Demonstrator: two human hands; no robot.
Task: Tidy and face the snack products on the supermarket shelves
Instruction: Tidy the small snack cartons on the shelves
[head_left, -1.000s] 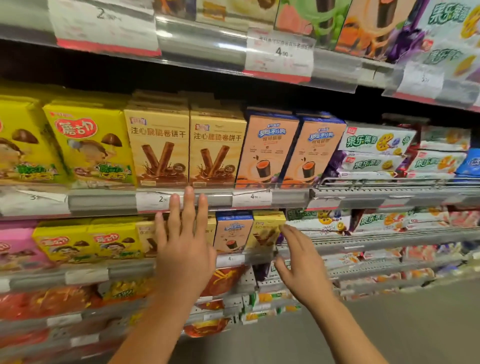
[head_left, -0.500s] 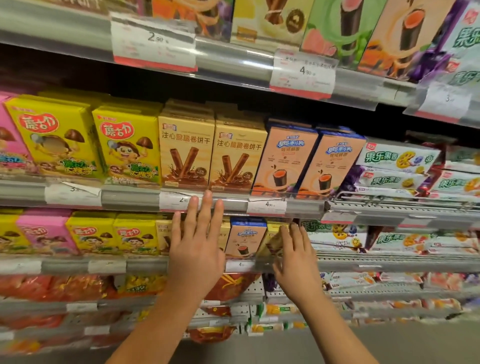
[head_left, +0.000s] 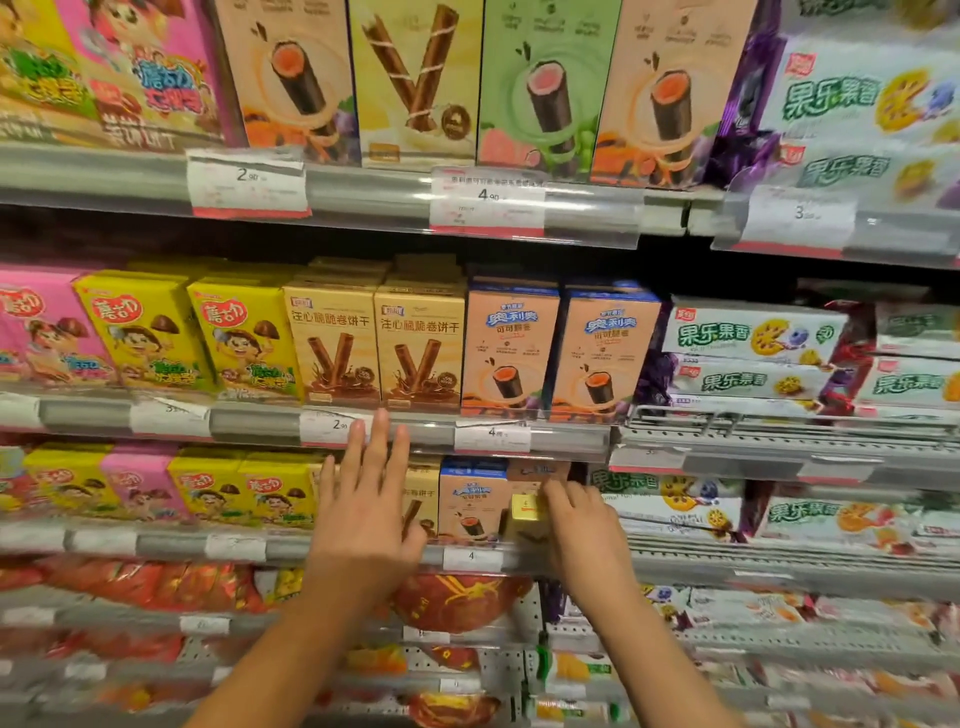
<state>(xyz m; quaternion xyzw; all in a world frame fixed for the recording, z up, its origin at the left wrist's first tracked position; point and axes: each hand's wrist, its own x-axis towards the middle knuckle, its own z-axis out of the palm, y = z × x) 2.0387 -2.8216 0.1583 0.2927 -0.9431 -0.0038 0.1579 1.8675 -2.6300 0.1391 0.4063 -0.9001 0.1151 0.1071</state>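
head: single view | faces shelves (head_left: 415, 431) head-on, tilted slightly down | close, within arm's reach | edges blurred, probably wide-angle | no second view

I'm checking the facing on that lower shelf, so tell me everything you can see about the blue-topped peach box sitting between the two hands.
The blue-topped peach box looks like printed cardboard: a dark blue band on top, a blue logo with white characters, and a dark rolled wafer with orange filling pictured below. It stands upright, front facing out, behind the shelf rail above a price tag reading 4. The left hand lies just left of it and the right hand reaches the tilted box beside it; neither clearly touches it.
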